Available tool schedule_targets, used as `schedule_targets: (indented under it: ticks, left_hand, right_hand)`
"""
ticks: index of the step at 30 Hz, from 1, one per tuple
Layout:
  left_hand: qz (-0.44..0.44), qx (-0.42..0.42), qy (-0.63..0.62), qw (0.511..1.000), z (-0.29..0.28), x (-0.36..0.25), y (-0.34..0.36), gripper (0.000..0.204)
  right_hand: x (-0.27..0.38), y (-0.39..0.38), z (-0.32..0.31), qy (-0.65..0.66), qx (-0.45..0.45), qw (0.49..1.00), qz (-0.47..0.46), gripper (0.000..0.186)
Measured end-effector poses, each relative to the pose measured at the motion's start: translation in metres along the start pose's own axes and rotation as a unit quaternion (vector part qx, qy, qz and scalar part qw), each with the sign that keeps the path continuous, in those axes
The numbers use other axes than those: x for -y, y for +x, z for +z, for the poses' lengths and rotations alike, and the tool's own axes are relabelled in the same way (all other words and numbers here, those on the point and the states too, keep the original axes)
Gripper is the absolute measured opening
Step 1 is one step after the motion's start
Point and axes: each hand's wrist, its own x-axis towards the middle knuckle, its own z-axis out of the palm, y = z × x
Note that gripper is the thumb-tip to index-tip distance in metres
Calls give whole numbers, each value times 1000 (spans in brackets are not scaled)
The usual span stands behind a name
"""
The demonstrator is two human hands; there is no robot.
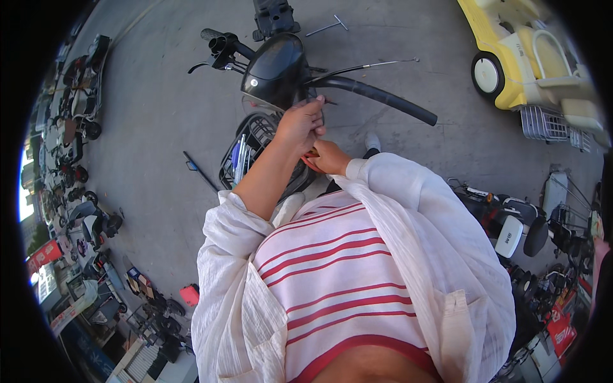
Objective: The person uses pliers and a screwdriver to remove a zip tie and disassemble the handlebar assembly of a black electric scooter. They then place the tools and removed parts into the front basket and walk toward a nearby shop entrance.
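Observation:
Both hands are close together in front of a scooter's black front cover (274,67). My left hand (299,126) is closed, its fingers pinched at the cover's lower right edge; what they grip is too small to make out. Just below it, my right hand (329,157) is wrapped around a tool with red-orange handles (311,159), its working end hidden behind my left hand. To the right stretches a bare black handlebar tube (383,99), with a loose cable (370,65) above it. The other handlebar end carries a brake lever (198,66).
Under my left forearm is a black basket (230,167) holding tools. A T-handle wrench (329,25) and a dark rod (199,169) lie on the grey ground. A yellow vehicle (504,57) stands at the right. Parked scooters (86,96) line the left, more the lower right.

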Motion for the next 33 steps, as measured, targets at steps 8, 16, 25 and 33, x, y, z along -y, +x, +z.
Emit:
schedule_targets:
  ticks: [8, 16, 25, 33]
  left_hand:
    - [4, -19, 16, 1000, 4, 0, 5, 16]
    - [6, -8, -15, 1000, 4, 4, 9, 19]
    - [20, -5, -27, 999, -2, 10, 13, 16]
    - [69, 1, 7, 998, -10, 13, 6, 15]
  right_hand:
    - [12, -62, -65, -6, -100, 977, 188, 40]
    - [74, -104, -102, -24, -151, 977, 148, 55]
    - [100, -81, -100, -72, -156, 971, 167, 57]
    - [94, -78, -92, -45, -174, 971, 159, 57]
